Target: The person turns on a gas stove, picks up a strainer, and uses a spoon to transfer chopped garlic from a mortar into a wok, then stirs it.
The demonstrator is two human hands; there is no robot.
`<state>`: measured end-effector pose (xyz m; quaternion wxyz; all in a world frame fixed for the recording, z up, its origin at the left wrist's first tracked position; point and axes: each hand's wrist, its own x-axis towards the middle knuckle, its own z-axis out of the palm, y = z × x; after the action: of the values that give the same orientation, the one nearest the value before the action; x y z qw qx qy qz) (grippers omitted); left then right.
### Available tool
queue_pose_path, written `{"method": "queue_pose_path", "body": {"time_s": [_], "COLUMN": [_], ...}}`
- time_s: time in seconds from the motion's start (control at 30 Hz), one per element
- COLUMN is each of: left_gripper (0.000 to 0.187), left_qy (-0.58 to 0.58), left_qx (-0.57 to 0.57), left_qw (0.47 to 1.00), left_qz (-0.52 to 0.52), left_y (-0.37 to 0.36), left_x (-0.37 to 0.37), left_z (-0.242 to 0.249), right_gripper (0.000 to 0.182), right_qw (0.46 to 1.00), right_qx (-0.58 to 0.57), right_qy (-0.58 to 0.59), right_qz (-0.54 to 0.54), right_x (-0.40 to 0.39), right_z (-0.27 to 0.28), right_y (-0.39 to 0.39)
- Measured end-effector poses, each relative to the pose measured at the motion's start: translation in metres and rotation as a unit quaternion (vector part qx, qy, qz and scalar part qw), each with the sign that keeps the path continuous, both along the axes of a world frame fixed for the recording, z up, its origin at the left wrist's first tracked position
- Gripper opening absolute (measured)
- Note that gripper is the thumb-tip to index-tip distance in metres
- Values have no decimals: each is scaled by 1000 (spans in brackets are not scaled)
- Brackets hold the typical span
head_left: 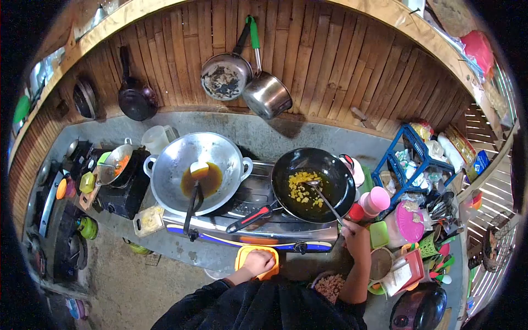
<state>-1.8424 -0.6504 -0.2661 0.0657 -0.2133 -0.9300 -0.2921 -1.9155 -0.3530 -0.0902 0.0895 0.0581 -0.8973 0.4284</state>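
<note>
My right hand (353, 235) is closed round the handle of a long metal cooking spoon (329, 204). The spoon's head rests among chopped yellow pieces (304, 190) in a black wok (342, 181) on the gas stove (258, 235). Over an orange container (241, 254) in front of the stove, my left hand (258, 263) has its fingers curled; what they hold, if anything, is hidden. To the left on the stove sits a large silver wok (170, 165) with brown liquid and a dark-handled ladle (192, 206) leaning across its rim.
Near my right arm is a bowl of reddish-brown pieces (330, 286). Pink cups (375, 201), a blue rack (410, 159) and a rice cooker (421, 307) crowd the right side. A small pan (113, 170) stands at left; pots (267, 94) hang on the bamboo wall.
</note>
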Motion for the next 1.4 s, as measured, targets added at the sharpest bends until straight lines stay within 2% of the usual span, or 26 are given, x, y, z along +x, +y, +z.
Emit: {"method": "queue_pose_path", "body": {"time_s": [0.13,0.2,0.3,0.43,0.5,0.6,0.83,0.9,1.0,1.1,1.2,1.33,1.4], "left_gripper": [26,26,25,24,24,24,25,24,24,24,24,25,25], "left_qy": [-3,1,8,14,-4,-6,3,4,-2,2,4,6,4], "left_qx": [-6,-9,-5,-1,-10,-17,-12,-14,0,6,11,9,12], "left_qw": [1000,1000,1000,1000,1000,1000,1000,1000,1000,1000,1000,1000,1000], "left_qz": [-1,2,0,-6,6,3,6,1,3,-1,0,-6,-6], "left_y": [-1,0,0,0,0,0,0,0,0,-1,0,-1,-1], "left_x": [0,1,1,1,2,2,2,2,1,0,0,1,1], "left_z": [4,5,8,6,8,7,7,6,0,1,2,7,6], "right_gripper": [24,24,24,23,24,24,24,22,23,23,22,22,25], "right_qw": [1000,996,994,995,999,998,999,999,997,994,993,993,984], "right_qx": [-27,-36,-48,-25,-11,-46,-32,43,45,88,91,92,146], "right_qy": [9,81,97,99,41,19,36,26,-41,-51,-47,-69,-56], "right_qz": [-5,-8,-14,-17,-19,-32,-7,-8,-40,-36,-50,-38,-86], "right_x": [-9,-17,-21,-32,-34,-27,-8,-2,15,33,41,58,66], "right_z": [0,-5,-1,-17,-19,-14,-4,1,20,52,44,74,80], "right_y": [-9,-10,-13,-8,-10,-15,-3,5,8,6,21,30,37]}}
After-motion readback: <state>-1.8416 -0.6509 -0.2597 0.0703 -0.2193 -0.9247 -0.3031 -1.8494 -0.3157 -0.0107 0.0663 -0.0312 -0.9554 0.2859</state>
